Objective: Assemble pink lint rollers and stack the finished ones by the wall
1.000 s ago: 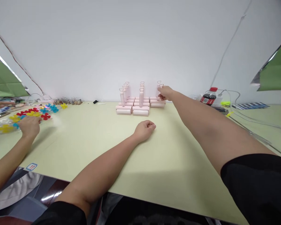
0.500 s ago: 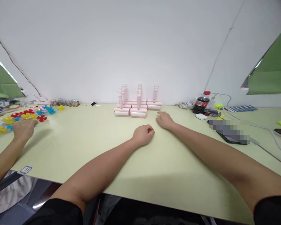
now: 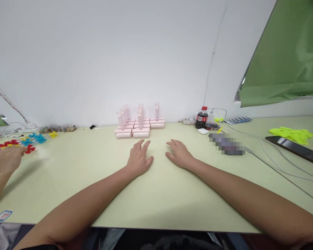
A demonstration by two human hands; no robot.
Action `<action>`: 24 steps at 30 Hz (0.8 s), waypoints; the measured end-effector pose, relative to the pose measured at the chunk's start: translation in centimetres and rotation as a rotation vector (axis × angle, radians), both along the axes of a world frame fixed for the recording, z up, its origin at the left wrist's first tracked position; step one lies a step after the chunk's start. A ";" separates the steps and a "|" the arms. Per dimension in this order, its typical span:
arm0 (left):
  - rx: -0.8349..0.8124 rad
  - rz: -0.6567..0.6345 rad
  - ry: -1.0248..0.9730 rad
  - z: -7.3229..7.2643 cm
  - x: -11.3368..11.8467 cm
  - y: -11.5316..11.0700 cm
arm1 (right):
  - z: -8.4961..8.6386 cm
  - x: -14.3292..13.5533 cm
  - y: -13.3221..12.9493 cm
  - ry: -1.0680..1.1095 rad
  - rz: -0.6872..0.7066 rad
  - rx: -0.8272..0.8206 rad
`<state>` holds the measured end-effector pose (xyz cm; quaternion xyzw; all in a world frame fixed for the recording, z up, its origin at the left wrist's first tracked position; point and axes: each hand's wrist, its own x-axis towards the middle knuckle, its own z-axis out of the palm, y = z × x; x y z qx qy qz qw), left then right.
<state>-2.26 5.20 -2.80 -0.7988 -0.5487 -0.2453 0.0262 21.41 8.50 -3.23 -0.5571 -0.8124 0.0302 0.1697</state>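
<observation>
Several pale pink lint rollers (image 3: 141,133) stand grouped by the wall, handles pointing up, with wire loops on top. My left hand (image 3: 139,159) is just in front of the nearest rollers, fingers apart, holding nothing. To its right, my right hand (image 3: 179,154) is also open with nothing in it, its thumb spread toward the left hand. A gap of bare table (image 3: 156,194) lies between the two hands. Neither hand touches a roller.
Another person's hand (image 3: 8,159) is at the far left beside red, yellow and blue flower-shaped pieces (image 3: 37,138). On the right are a cola bottle (image 3: 201,118), a white case (image 3: 202,131), a blurred-out device (image 3: 226,143), white cables (image 3: 273,161), a phone (image 3: 294,149) and neon yellow cloth (image 3: 290,134).
My left hand has opened from a curled fist and shifted left toward the rollers. My right hand has drawn back from the rollers. The whole view has turned to the right.
</observation>
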 end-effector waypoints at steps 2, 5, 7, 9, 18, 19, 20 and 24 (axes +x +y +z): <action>-0.082 0.025 0.033 0.2 -0.5 0.8 | 0.1 0.2 0.4 -0.002 -0.004 -0.012; -0.188 0.016 0.117 0.5 -1.0 1.4 | 0.0 0.5 0.4 -0.014 0.030 -0.049; -0.164 0.044 0.144 0.6 -1.0 1.3 | 0.1 0.6 0.2 -0.019 0.039 -0.060; -0.121 0.101 0.140 0.7 -0.8 1.0 | 0.3 0.5 0.0 -0.015 0.012 -0.045; -0.113 0.099 0.199 0.7 -0.4 0.8 | 0.8 0.2 -0.2 -0.061 -0.073 -0.028; -0.090 0.123 0.172 0.6 -0.3 0.8 | 0.8 0.2 -0.2 -0.059 -0.090 -0.017; -0.084 0.144 0.147 0.6 -0.3 0.8 | 0.7 0.2 -0.2 -0.056 -0.109 -0.005; -0.216 0.102 0.210 0.7 -0.2 0.8 | 0.6 0.3 -0.1 -0.079 -0.092 -0.019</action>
